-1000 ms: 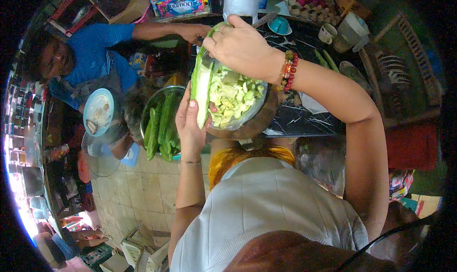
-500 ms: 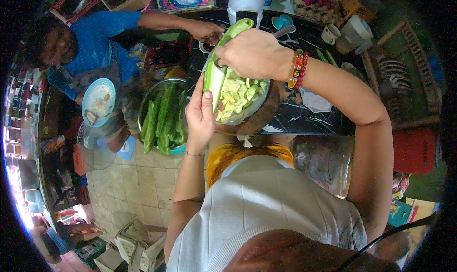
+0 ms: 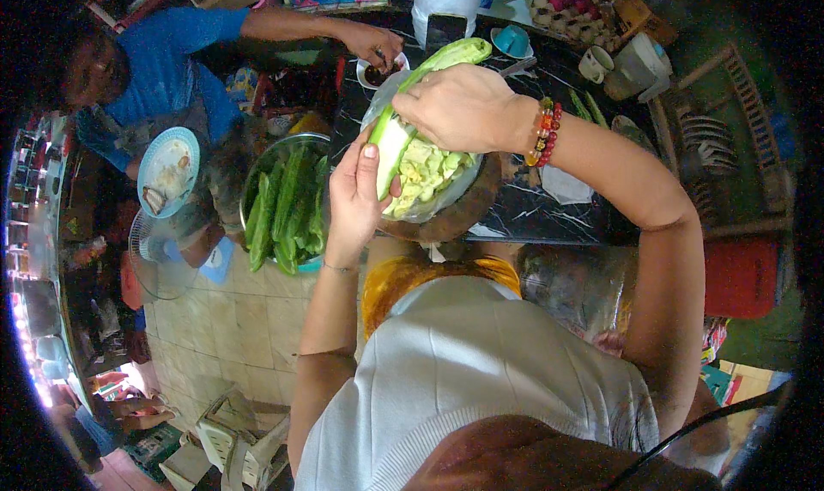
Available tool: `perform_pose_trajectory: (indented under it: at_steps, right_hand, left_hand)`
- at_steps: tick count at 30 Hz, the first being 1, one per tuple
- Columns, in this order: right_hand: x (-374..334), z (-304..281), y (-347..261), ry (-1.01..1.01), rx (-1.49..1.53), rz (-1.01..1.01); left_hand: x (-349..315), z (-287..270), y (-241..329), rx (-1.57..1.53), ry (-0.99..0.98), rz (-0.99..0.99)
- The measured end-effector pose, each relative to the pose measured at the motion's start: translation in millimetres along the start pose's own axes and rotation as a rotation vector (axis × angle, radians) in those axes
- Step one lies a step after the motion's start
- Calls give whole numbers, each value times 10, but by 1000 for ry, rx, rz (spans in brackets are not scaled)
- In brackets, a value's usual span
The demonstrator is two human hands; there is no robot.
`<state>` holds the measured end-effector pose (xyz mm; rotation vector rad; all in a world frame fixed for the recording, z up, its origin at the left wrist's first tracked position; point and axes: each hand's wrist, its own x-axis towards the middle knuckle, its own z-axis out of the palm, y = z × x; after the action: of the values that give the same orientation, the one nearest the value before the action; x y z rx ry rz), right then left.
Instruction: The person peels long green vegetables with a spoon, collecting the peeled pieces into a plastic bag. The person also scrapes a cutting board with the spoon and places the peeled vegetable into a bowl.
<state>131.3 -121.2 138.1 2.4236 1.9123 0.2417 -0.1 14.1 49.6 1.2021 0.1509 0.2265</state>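
A long green gourd (image 3: pixel 391 150), with a pale strip of flesh showing along its side, slants over a bowl. My left hand (image 3: pixel 356 180) grips its near end, thumb on top. Curled over the gourd's middle, my right hand (image 3: pixel 459 106) has its fingers closed; whatever they hold is hidden beneath them. Pale yellow-green cut pieces (image 3: pixel 427 175) fill the bowl, which has clear plastic (image 3: pixel 468 184) around its rim. Under the bowl lies a round wooden board (image 3: pixel 487 201). More long green gourds (image 3: pixel 287 208) lie in a basin (image 3: pixel 319 136) to the left.
At the left, a person in a blue shirt (image 3: pixel 172 62) holds a plate (image 3: pixel 169 201) and reaches into a small bowl (image 3: pixel 399 63). A phone (image 3: pixel 446 32) leans beyond the gourd. On the dark counter (image 3: pixel 592 221) are a cup (image 3: pixel 595 63) and a dish rack (image 3: pixel 687 105).
The gourd's far end has swung to the right, and my right hand has moved slightly right and down with it. The person's small bowl shows more fully.
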Motion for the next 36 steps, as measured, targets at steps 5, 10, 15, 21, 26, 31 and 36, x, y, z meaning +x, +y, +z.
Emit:
perform_pose_trajectory:
  at_steps: [5, 10, 15, 21, 26, 31, 36]
  right_hand:
    - [-45, -5, -8, 28, -52, -60]
    - [-67, -47, -65, 77, -9, -145]
    - [-58, -76, -229, 114, 81, -296]
    - [-35, -238, -259, 223, 157, -236]
    - [-209, -283, 109, 249, -126, 297]
    - [-128, 31, 246, 209, -176, 264]
    - [-75, 107, 207, 189, -119, -14]
  left_hand:
    - [-6, 14, 50, -69, -27, -84]
    - [21, -7, 110, -115, -111, -125]
    - [46, 56, 163, -110, -107, -157]
    - [126, 4, 416, -146, -89, -87]
    - [180, -41, 364, -104, -38, 3]
    - [227, 107, 116, -56, 25, 43]
    - [306, 86, 53, -51, 7, -41]
